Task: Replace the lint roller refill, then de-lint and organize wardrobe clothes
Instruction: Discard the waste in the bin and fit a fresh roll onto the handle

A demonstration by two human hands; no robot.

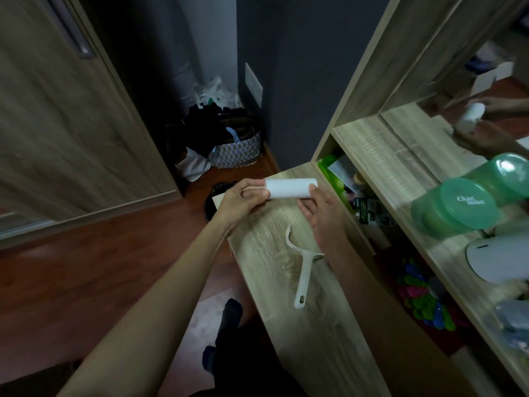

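A white lint roller refill (290, 188) is held level above the far end of the wooden desk top (300, 333). My left hand (243, 200) grips its left end, where a bit of tan core shows. My right hand (320, 213) holds the right end with its fingertips. The white lint roller handle (304, 275), bare of any roll, lies flat on the desk below my right hand, its curved arm pointing away from me.
A shelf unit stands to the right with a green tub (455, 207), a white object (498, 260) and colourful items (423, 299) below. A mirror sits above it. On the floor ahead are a black bin (213, 196) and a patterned basket of clothes (234, 150). A wooden wardrobe door (57, 110) is on the left.
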